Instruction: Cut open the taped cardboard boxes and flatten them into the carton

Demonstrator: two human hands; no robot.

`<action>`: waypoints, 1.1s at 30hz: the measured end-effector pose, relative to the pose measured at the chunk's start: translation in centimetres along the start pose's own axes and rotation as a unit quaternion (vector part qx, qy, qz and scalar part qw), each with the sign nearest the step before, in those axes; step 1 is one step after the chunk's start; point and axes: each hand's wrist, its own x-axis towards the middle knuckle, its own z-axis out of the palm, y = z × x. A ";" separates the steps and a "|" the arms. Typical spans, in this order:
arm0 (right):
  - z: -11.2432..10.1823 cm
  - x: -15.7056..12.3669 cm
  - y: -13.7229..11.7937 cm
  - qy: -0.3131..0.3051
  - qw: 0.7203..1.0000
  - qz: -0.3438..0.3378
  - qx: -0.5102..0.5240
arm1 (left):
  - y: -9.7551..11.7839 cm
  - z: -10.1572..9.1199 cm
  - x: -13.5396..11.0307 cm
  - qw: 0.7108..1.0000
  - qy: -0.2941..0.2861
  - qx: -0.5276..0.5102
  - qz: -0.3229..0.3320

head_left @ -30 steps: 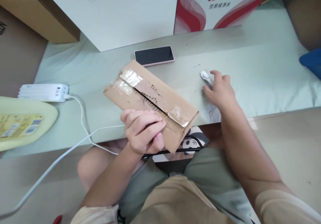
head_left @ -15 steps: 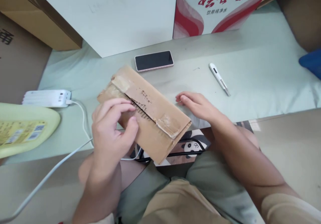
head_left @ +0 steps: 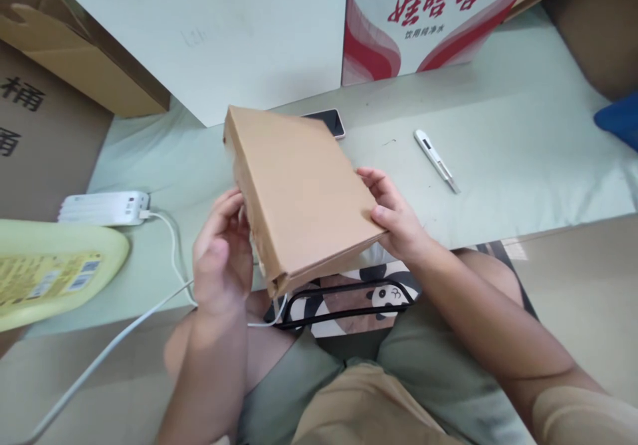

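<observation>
I hold a flat brown cardboard box (head_left: 299, 189) up off the pale green surface (head_left: 523, 146), tilted so its plain broad face points up. My right hand (head_left: 393, 216) grips its right edge with thumb and fingers. My left hand (head_left: 222, 252) curls round its left narrow side, fingertips at the edge. A white utility knife (head_left: 436, 159) lies on the surface to the right of the box, apart from both hands. A phone (head_left: 329, 121) peeks out behind the box's far corner.
A white power strip (head_left: 104, 207) with its cable (head_left: 167, 252) sits at the left, beside a yellow plastic item (head_left: 50, 275). A white board (head_left: 209, 33) and a red-and-white carton (head_left: 423, 13) stand at the back. Brown cartons (head_left: 44, 119) crowd the left. A panda-print bag (head_left: 369, 295) lies by my lap.
The box has been lifted and turned over, its taped side now hidden. My right hand left the knife on the surface and took the box's right edge; my left shifted to its left side.
</observation>
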 end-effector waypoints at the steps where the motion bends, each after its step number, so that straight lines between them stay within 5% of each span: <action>1: 0.0 0.0 0.0 0.008 1.000 -0.025 -0.010 | 0.0 0.1 0.2 0.997 -0.004 -0.054 -0.053; 5: -0.2 -0.1 0.0 0.020 0.996 -0.073 0.049 | 1.1 1.8 0.7 0.955 0.090 -0.192 -0.207; 10: -0.8 0.1 0.1 0.046 0.991 0.019 0.127 | 1.7 3.2 1.1 0.932 0.149 -0.186 -0.271; 16: -1.2 0.4 -0.5 0.057 0.991 0.084 0.083 | 1.2 2.8 1.2 0.950 0.119 -0.109 -0.268; 27: -1.3 -0.7 -3.6 0.063 0.968 0.159 -0.186 | 0.6 2.3 1.3 0.949 0.081 0.000 -0.304; 30: -1.3 -0.5 -3.2 0.034 0.975 0.182 -0.127 | 0.7 2.4 1.3 0.949 0.075 -0.002 -0.307; 33: -1.7 0.0 -2.7 0.084 0.987 0.133 -0.031 | 1.0 2.6 1.4 0.952 0.103 -0.028 -0.288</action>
